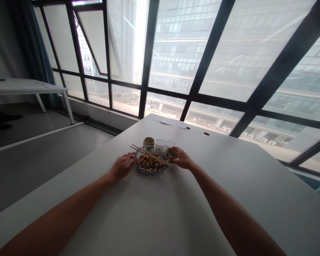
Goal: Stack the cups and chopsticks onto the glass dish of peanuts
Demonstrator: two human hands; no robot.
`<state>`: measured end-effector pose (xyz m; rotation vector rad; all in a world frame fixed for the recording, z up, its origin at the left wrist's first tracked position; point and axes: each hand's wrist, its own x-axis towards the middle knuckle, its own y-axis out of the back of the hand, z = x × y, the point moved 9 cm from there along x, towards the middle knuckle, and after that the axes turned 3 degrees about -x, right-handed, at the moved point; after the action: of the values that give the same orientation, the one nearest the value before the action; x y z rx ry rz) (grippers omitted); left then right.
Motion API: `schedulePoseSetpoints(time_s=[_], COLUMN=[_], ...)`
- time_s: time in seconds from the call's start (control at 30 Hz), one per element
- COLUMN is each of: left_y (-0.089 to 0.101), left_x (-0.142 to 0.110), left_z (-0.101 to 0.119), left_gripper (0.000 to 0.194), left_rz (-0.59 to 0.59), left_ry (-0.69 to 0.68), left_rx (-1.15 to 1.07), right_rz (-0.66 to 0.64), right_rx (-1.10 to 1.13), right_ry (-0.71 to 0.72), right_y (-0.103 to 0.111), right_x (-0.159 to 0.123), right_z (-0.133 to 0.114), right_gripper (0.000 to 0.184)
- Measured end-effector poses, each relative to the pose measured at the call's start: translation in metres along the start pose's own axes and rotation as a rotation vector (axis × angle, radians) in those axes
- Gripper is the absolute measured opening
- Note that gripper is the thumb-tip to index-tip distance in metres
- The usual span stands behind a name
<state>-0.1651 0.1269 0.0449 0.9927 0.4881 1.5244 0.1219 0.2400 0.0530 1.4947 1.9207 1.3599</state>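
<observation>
A glass bowl (152, 172) with a wavy rim sits on the white table, filled with brown nuts (149, 163) that look like peanuts in the shell. A pair of wooden chopsticks (152, 155) lies slantwise across its rim. My left hand (123, 165) grips the bowl's left edge with thumb and fingers. At the bowl's right side, my right hand (183, 158) is closed around a small round cup (172, 153), brownish inside. A similar pale cup (148, 141) stands behind the bowl. Next to it are two clear plastic containers (160, 144), the right one partly hidden by my right hand.
The white table (154, 220) stretches toward tall windows (178, 46) with dark frames. Papers (168, 121) lie at its far edge, near two dark cable holes (206, 134). Another white table (24, 87) stands to the left, with a person's shoes (8, 116) below it.
</observation>
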Motion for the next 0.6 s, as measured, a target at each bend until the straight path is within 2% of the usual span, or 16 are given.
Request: schedulePoseSetpoints(time_s=[0.3,0.4,0.5,0.6], left_y=[0.000,0.001,0.002,0.001], left_x=[0.000,0.000,0.000,0.000], left_z=[0.000,0.001,0.001,0.000], left_gripper=[0.053,0.051,0.051,0.051], left_rz=[-0.006,-0.004,-0.001,-0.001], left_ry=[0.004,0.005,0.013,0.012], left_rx=[-0.016,-0.007,-0.004,-0.009], right_rz=[-0.006,0.031,0.084,0.020], right_rx=[-0.086,-0.149,-0.225,-0.285], right_ry=[0.034,-0.019,-0.071,-0.098], right_y=[0.003,0.012,0.026,0.027], right_x=[0.002,0.014,0.032,0.049], right_z=[-0.026,-0.025,-0.021,-0.012], right_gripper=[0.050,0.038,0.035,0.032])
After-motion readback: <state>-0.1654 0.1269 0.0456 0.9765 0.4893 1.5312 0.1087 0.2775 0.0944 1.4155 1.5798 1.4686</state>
